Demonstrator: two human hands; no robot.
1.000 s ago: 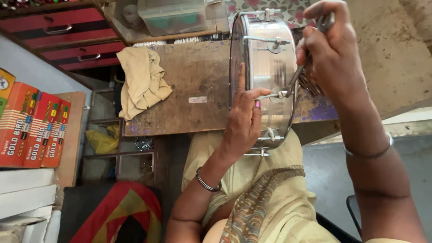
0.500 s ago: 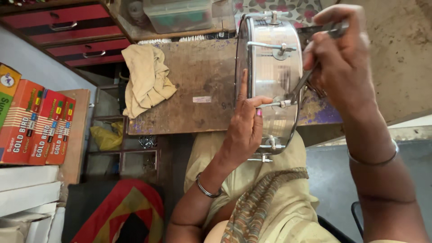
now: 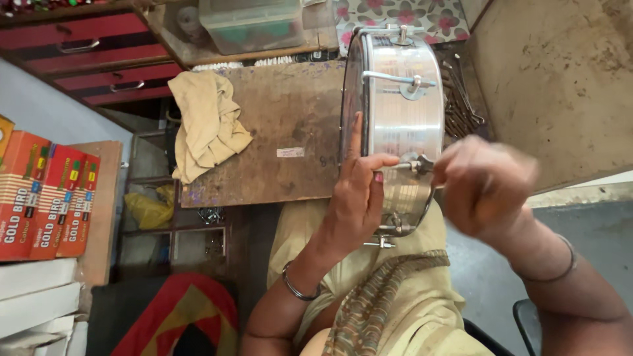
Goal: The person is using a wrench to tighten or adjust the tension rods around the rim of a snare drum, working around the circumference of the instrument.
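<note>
**Two hands on a steel drum shell at the table edge**

The shiny metal drum [image 3: 402,125] stands on its side at about one o'clock in the head view, resting against the near edge of the worn wooden table [image 3: 277,132] and over the person's lap. The left hand [image 3: 359,198] lies flat against the drum's near rim, fingers stretched upward along the head and the thumb hooked over a tension rod [image 3: 409,165] on the shell. The right hand [image 3: 484,184], at three o'clock, is blurred; its fingers are curled in toward that same rod's lug, but whether they pinch anything I cannot tell.

At nine o'clock a row of red and orange cardboard boxes [image 3: 46,194] stands upright side by side, each bearing a small multicoloured label, with white boxes [image 3: 36,290] stacked just below them. A tan cloth [image 3: 208,125] lies crumpled on the table's left end at eleven o'clock. A small pale sticker [image 3: 290,152] sits near the table's middle. At twelve o'clock a clear plastic tub [image 3: 254,23] rests on a shelf beside red drawers [image 3: 86,49].
</note>
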